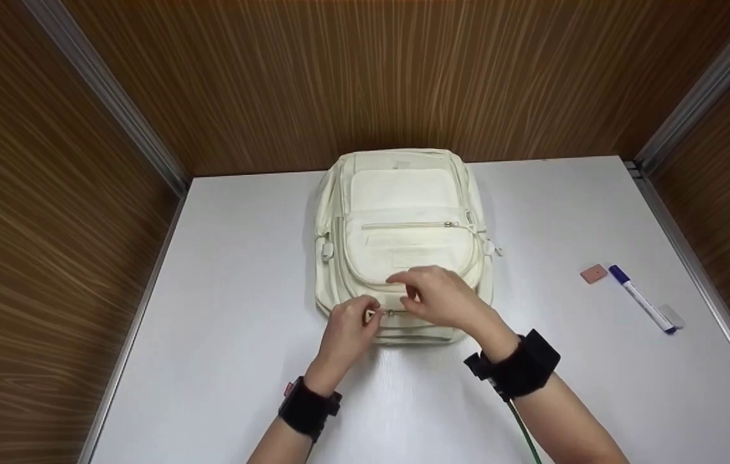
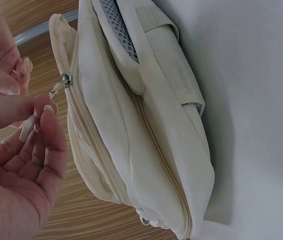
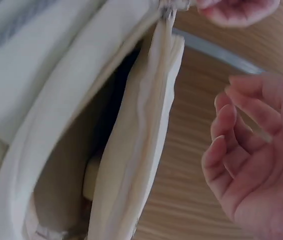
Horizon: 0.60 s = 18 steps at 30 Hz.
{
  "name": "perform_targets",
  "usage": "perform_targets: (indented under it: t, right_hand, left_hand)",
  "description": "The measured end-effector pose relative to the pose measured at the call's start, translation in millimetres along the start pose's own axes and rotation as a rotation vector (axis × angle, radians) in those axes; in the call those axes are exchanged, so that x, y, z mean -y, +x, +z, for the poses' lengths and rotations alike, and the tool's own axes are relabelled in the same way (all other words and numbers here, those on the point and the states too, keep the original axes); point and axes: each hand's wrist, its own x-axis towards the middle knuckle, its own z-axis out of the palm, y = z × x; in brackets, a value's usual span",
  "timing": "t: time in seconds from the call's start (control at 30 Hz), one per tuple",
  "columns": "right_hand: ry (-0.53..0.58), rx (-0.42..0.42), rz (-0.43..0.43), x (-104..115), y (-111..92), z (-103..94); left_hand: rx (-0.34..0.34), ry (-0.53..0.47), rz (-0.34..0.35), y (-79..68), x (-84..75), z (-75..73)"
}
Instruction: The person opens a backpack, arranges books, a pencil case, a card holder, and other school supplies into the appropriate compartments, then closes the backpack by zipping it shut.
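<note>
A cream backpack lies on the white table with its front facing up. At its near end my left hand pinches a zipper pull between thumb and fingers, and the metal slider sits on the pocket's zipper. Beside it, my right hand hovers over the lower front of the bag, fingers loosely bent and nothing in them. In the right wrist view the pocket opening gapes, with something dark and a small yellowish thing inside, too shaded to identify.
On the right of the table lie a small pink block and a white marker with a blue cap. A small pale object touches the marker's near end. Wood-grain panels wall the table on the back and sides.
</note>
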Motion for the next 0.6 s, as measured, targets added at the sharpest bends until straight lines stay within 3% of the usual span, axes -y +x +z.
perform_targets:
  t: [0.07,0.17,0.27,0.43,0.53,0.6]
  right_hand:
    - [0.0,0.092,-0.012,5,-4,6.8]
    - [-0.037,0.125,-0.032,7,-7,20.2]
    - [-0.075,0.073,-0.063,6,-10,33.6]
    - [-0.096,-0.051,-0.09,3,-14,48.6]
    - [-0.061,-0.1,-0.056,3,-16,52.2]
    - [-0.032,-0.125,-0.012,4,-18,53.6]
  left_hand:
    - [-0.027,-0.014,0.015,-0.3,-1.8,-0.5]
    - [-0.052,-0.031,0.048,-1.6,-4.2,1.0]
    - [-0.056,-0.051,0.088,-3.0,-6.4,2.1]
    - [0.012,-0.145,0.175,-4.5,-4.8,-1.2]
    - [0.026,-0.2,0.217,-4.1,0.2,-5.1]
    - [0.0,-0.144,0.24,-3.0,5.5,-6.4]
